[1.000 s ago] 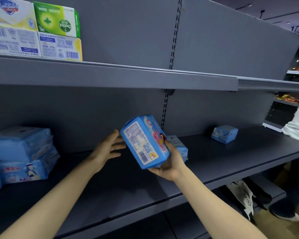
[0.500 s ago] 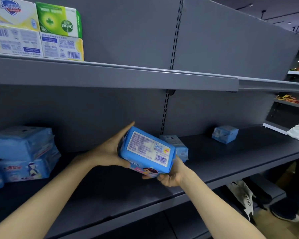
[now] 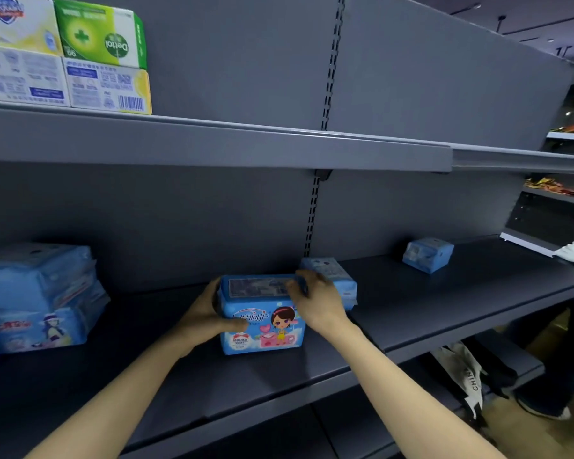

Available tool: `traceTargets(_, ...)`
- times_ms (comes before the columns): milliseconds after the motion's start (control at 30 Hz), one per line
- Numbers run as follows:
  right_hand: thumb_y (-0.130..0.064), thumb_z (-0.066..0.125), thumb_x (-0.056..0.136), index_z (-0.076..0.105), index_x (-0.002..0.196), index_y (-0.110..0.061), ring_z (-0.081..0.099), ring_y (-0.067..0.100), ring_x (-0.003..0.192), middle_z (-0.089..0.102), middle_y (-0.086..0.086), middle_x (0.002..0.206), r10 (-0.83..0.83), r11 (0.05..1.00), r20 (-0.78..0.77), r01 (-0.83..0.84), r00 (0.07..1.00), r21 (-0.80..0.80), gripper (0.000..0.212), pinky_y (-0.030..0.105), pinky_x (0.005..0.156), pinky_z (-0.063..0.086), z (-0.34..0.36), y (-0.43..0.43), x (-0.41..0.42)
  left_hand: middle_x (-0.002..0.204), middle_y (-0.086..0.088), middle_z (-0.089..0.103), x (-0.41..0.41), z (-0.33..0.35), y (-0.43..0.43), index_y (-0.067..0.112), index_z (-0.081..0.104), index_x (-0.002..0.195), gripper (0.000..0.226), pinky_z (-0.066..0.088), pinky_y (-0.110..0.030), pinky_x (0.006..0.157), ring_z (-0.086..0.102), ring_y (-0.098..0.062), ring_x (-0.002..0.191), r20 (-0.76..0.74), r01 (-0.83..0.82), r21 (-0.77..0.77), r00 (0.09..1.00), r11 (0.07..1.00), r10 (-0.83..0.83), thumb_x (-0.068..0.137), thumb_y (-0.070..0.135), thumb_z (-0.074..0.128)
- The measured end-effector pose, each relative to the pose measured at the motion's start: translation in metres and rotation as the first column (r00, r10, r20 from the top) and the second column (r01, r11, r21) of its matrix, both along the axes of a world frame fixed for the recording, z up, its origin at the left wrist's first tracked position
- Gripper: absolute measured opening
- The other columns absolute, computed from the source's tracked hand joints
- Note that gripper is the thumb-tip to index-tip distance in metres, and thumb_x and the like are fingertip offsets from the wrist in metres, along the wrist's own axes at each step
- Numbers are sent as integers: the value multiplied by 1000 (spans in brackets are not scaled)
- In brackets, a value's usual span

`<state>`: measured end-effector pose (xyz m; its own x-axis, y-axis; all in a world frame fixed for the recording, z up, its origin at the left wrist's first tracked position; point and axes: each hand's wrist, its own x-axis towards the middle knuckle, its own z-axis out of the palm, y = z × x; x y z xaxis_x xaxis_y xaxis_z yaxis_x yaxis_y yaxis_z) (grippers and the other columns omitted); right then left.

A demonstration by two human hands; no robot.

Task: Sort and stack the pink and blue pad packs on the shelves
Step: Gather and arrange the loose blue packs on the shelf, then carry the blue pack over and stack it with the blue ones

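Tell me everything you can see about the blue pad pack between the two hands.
The pad pack is a blue, soft-looking plastic-wrapped block with a cartoon girl and pink artwork on its front and a printed label on top. It stands upright on the dark grey shelf, front facing the camera. The left hand grips its left side, thumb across the front; the right hand curls over its top right corner. Another blue pack lies just behind it.
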<state>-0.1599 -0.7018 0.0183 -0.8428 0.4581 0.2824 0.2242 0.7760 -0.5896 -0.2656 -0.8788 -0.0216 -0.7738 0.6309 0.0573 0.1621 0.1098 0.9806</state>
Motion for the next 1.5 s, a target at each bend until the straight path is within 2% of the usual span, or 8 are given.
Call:
traceTargets(133, -36, 58, 88, 38, 140, -19, 24, 29, 135, 27, 8, 147, 153, 973, 91, -166, 984, 161, 58, 32, 107, 28, -12, -4, -1, 110, 15, 59, -2, -10, -6, 28, 31, 138, 88, 49, -22, 81, 58, -2, 99, -3, -18, -10, 1000, 1000, 18, 69, -3, 77)
traceTargets(233, -32, 63, 84, 39, 140, -21, 18, 28, 138, 21, 6, 151, 210, 945, 141, -238, 967, 225, 62, 30, 108, 24, -16, -2, -1, 110, 19, 57, 1, -16, -8, 31, 34, 136, 76, 49, -22, 84, 55, 3, 99, -14, -42, -3, 999, 999, 42, 76, 1, 71)
traceTargets(333, -28, 65, 82, 43, 138, -20, 16, 24, 142, 19, 7, 153, 223, 947, 74, -234, 972, 219, 61, 30, 111, 25, -19, -2, -4, 112, 18, 56, 6, -21, -7, 36, 31, 135, 75, 48, -28, 91, 55, -1, 103, -7, -79, 29, 997, 996, 79, 80, 3, 68)
traceTargets(433, -27, 66, 81, 43, 138, -20, 18, 20, 142, 11, 5, 156, 217, 959, 69, -226, 974, 170, 62, 29, 107, 33, -18, -2, -5, 111, 19, 57, 12, -23, -4, 35, 31, 138, 73, 48, -19, 82, 55, 1, 101, -4, -115, 67, 993, 991, 116, 82, 4, 66)
traceTargets(700, -26, 65, 82, 39, 141, -17, 23, 17, 141, 26, 5, 152, 244, 950, 143, -266, 959, 165, 65, 30, 110, 30, -14, -6, -4, 107, 15, 59, 25, -22, 2, 31, 26, 143, 66, 48, -11, 71, 59, -5, 100, -52, -164, 65, 984, 984, 168, 89, 7, 58)
traceTargets(1033, -29, 66, 80, 46, 135, -21, 44, 18, 126, 43, -2, 141, 377, 891, 138, -399, 916, 217, 59, 24, 98, 37, 8, -34, 2, 104, 17, 58, 51, -3, -34, 30, 33, 138, 59, 49, -8, 65, 63, 9, 82, -61, -288, 100, 954, 952, 294, 89, 8, 58)
traceTargets(1233, -28, 69, 76, 52, 130, -21, 53, 18, 115, 51, -3, 134, 529, 820, 97, -538, 843, 198, 57, 28, 95, 44, 22, -88, -6, 113, 8, 60, 74, 8, -97, 25, 38, 132, 49, 52, -13, 75, 62, 3, 94, -82, -425, 146, 895, 893, 439, 90, 8, 56)
traceTargets(1500, -24, 71, 74, 57, 125, -20, 56, 16, 111, 55, -4, 128, 717, 677, 47, -710, 696, 193, 52, 24, 90, 45, 42, -187, -10, 108, 7, 64, 112, 25, -198, 20, 43, 128, 40, 53, -16, 70, 66, 3, 86, -107, -607, 164, 773, 778, 625, 91, 9, 55)
